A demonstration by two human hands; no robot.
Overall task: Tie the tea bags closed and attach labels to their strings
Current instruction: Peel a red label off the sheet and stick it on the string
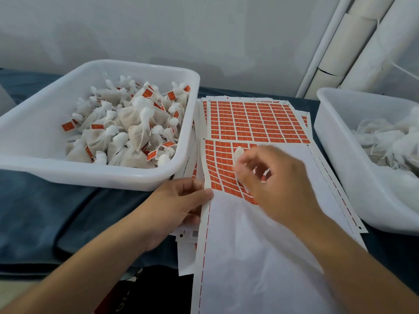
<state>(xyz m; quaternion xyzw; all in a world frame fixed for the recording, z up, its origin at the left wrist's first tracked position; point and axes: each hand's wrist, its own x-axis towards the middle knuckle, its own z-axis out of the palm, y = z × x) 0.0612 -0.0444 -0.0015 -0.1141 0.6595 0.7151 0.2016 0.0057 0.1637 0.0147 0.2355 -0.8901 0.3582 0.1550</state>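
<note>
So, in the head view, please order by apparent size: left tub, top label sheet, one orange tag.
1. Left tub
2. Top label sheet, unsure: it lies nearer the camera
3. Orange tag

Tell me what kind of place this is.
Probably a small hand-packing workspace, not a factory line. A white tub holds tied, labelled tea bags, sheets of orange labels lie stacked on a cloth-covered table, and a second tub holds unlabelled bags.

Can't read the tiny print on the orange labels (256, 123). Right tub (353, 168) cut off by the edge. Right hand (276, 180) blurry, hiding some labels.
</note>
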